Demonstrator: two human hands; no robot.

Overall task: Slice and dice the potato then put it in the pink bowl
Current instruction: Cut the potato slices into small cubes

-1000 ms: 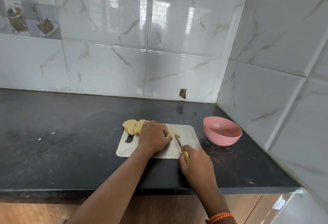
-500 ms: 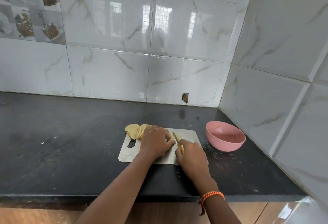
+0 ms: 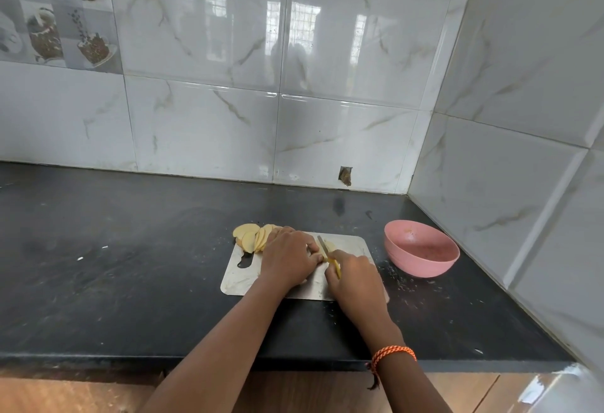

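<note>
A steel cutting board (image 3: 240, 277) lies on the black counter. Pale potato slices (image 3: 251, 236) fan out at its far left corner. My left hand (image 3: 289, 257) covers a piece of potato in the board's middle, fingers curled down on it; that piece is mostly hidden. My right hand (image 3: 354, 277) grips a yellow-handled knife (image 3: 323, 247), its blade pointing away from me right beside my left fingertips. A little potato (image 3: 330, 245) shows just right of the blade. The pink bowl (image 3: 421, 249) stands to the right of the board, with only specks inside.
The black counter (image 3: 130, 265) runs left and toward a tiled back wall. A tiled side wall (image 3: 523, 184) closes in just right of the bowl. Small scraps dot the counter between board and bowl. The counter's front edge is near my forearms.
My right hand with the knife has moved forward and left, up against my left fingers. The view has tilted slightly. My left hand stays on the potato.
</note>
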